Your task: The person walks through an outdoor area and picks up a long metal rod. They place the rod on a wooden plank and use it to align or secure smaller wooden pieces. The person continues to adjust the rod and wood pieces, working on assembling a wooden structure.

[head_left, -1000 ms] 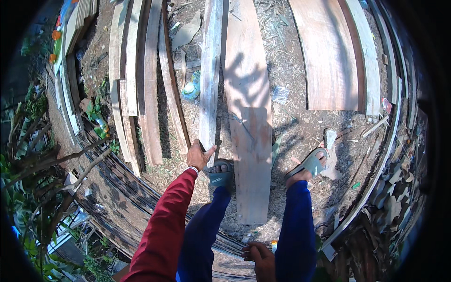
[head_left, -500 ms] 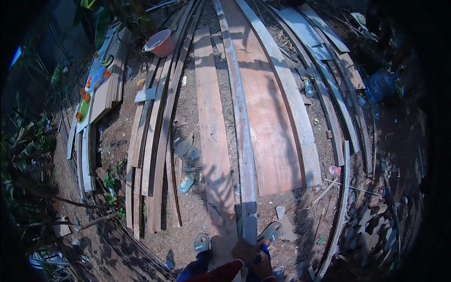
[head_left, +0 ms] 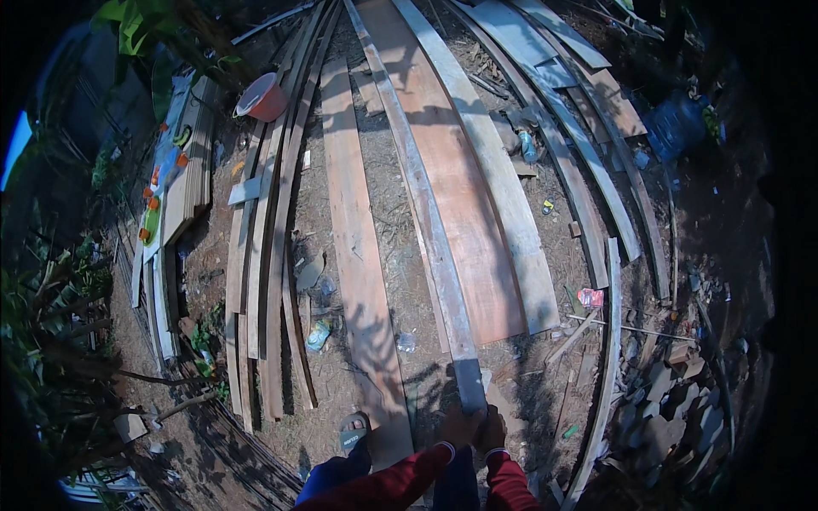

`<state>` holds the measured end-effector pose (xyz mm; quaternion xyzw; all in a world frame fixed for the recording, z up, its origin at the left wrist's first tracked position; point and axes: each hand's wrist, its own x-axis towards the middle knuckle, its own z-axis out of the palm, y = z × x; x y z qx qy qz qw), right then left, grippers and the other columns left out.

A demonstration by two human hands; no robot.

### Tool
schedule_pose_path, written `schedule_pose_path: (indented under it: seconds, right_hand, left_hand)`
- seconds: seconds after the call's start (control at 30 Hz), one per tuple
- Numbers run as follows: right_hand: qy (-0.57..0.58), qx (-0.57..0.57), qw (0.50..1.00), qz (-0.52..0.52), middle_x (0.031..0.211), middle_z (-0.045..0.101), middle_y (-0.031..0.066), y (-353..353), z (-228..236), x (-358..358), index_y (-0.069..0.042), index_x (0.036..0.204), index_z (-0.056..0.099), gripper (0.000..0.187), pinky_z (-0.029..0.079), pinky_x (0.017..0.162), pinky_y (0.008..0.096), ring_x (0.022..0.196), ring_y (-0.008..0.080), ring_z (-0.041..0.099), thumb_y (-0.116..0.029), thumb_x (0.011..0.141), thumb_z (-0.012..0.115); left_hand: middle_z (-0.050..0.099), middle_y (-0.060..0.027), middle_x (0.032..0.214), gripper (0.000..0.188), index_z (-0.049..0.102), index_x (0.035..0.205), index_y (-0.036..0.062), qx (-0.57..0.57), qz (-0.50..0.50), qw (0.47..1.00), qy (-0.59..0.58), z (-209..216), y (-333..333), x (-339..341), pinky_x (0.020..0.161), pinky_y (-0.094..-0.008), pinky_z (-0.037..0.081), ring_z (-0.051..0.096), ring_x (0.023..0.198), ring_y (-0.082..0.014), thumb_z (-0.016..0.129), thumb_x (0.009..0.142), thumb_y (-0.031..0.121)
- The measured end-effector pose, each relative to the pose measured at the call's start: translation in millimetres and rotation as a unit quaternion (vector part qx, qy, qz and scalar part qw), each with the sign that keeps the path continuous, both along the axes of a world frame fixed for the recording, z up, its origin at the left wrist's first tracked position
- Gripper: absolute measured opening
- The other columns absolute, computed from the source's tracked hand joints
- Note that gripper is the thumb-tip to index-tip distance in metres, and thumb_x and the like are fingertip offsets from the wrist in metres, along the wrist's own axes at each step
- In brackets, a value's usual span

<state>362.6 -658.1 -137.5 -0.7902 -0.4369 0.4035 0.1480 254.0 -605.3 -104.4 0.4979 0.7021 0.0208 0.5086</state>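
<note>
A long, narrow grey wooden board [head_left: 463, 358] runs from my hands away to the far end of the yard. My left hand [head_left: 458, 427] is closed around its near end, fingers partly hidden. Right beside it, my right hand [head_left: 492, 433] grips the same end from the right side. Dark red sleeves cover both arms. Under and right of the board lies a wide reddish plywood sheet [head_left: 490, 298], with a pale long plank [head_left: 515, 221] along its right edge. On the left, a flat brown plank [head_left: 354, 230] lies on the ground and reaches my sandalled foot [head_left: 353, 430].
Several stacked timber strips [head_left: 274, 281] lie to the left, with a pink bucket [head_left: 262, 100] by their far end. Farther left, colourful toys [head_left: 153, 213] sit near stacked panels. At right are more planks [head_left: 567, 179], a blue water jug [head_left: 676, 128] and broken tiles [head_left: 669, 422].
The board's near end has shifted to the right and farther from me, with both hands on it. My view has turned slightly, and my right sandal is no longer visible.
</note>
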Motion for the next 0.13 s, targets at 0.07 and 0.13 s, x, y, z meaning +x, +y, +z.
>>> schedule_pose_path:
  seconds: [0.07,0.13]
  right_hand:
    - [-0.010,0.002,1.000,0.017,0.100,0.066,0.0226,13,-17,5,-0.003,0.121,0.051,0.066,0.050,0.083,0.0515,0.097,0.0435,0.063,-0.031,0.068,0.081]
    - [0.001,-0.024,1.000,0.015,0.104,0.066,0.0227,19,-38,6,-0.005,0.125,0.050,0.075,0.050,0.086,0.0516,0.099,0.0435,0.063,-0.031,0.064,0.082]
  left_hand:
    - [0.065,-0.0249,0.104,0.057,0.056,0.116,-0.0021,0.023,-0.100,0.995,0.014,-7,4,-15,0.083,-0.0484,0.052,0.064,0.097,-0.0426,0.060,0.090,0.048]
    - [0.065,-0.0212,0.105,0.049,0.057,0.116,-0.0016,0.078,-0.219,0.972,-0.042,-1,14,-36,0.083,-0.0469,0.052,0.064,0.097,-0.0397,0.058,0.093,0.042]
